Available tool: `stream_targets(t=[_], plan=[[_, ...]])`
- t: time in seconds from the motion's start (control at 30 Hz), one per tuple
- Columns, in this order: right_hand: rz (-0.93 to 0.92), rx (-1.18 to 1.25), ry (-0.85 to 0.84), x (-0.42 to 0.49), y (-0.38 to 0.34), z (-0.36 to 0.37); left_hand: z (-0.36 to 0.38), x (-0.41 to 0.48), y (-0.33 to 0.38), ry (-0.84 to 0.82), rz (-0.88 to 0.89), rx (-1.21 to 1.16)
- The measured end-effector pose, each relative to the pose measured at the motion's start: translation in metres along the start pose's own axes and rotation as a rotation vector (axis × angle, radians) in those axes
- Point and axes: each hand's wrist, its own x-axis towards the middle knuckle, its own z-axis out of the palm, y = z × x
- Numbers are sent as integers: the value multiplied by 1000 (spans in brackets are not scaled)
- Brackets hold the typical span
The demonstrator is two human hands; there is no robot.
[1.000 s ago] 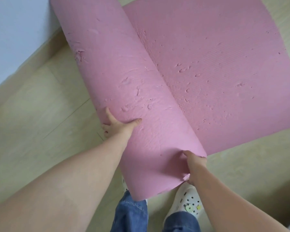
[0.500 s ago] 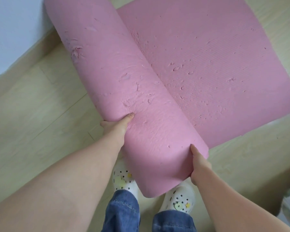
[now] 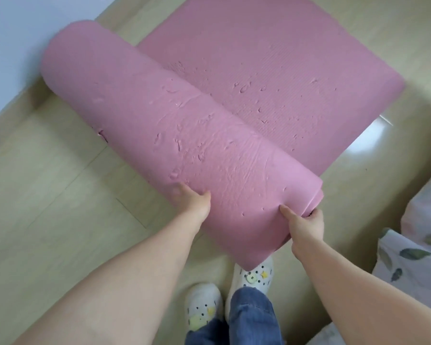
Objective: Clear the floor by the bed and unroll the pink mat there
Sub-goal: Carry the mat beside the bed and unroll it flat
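Here's the pink mat point(image 3: 234, 120), half done: one stretch lies flat on the pale floor point(image 3: 47, 183), running away up the frame, and the thick roll still sits across it, its near end lifted toward the person, right above the white clogs point(image 3: 254, 277). Both hands are on that near end. The left hand point(image 3: 193, 201) is pressed against the roll's side, thumb up on the curve and fingers tucked beneath, holding it. The right hand point(image 3: 306, 224) pinches the end of the roll, thumb dug into the foam on top, fingers wrapped around the edge layers. Both forearms reach down and forward, elbows fairly straight, wrists low.

This looks like soft, light foam: it dents under the thumb and its skin is pitted and torn in places. It should bend easily and want to curl back, so taking it wide at the roll's sides beats pinching one corner, which may tear the surface. Floral bedding point(image 3: 408, 257) shows at the right edge, probably the bed, though little of it is visible.
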Motion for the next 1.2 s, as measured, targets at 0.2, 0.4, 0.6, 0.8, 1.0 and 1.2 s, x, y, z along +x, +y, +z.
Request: stream_targets(t=[0.2, 0.4, 0.6, 0.8, 1.0, 1.2], plan=[[85, 47, -131, -20, 48, 1, -5, -31, -19, -310, 299, 271], [144, -4, -239, -36, 74, -3, 4, -33, -64, -323, 302, 271], [3, 58, -75, -20, 64, 0, 0, -38, -74, -224, 395, 342], [65, -196, -257, -43, 73, -10, -1, -51, -70, -220, 526, 507], [207, -3, -342, -64, 72, -1, -13, -53, -71, 11, 598, 814], [224, -2, -358, -62, 78, -2, -21, -57, -52, 101, 793, 791]])
